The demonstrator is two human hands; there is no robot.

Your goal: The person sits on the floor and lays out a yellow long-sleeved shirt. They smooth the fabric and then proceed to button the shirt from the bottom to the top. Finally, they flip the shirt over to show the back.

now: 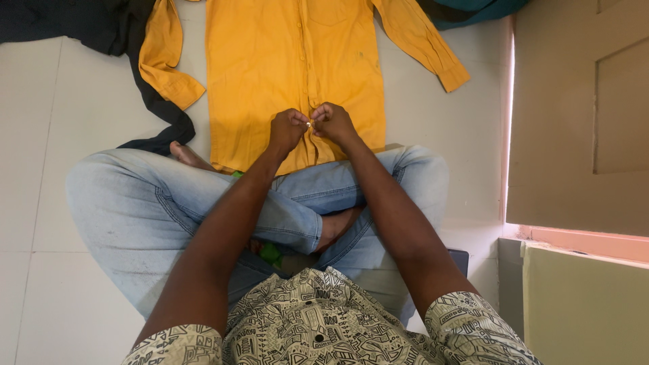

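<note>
An orange long-sleeved shirt lies flat on the white tiled floor in front of my crossed legs, front side up, sleeves spread. My left hand and my right hand meet over the shirt's button strip near its lower hem. Both pinch the fabric edges there, fingers closed around a small button between them. The hem rests against my knees in light blue jeans.
A dark garment lies at the upper left, partly under the orange sleeve. A teal cloth shows at the top right. A beige door or cabinet and a pink ledge border the right side.
</note>
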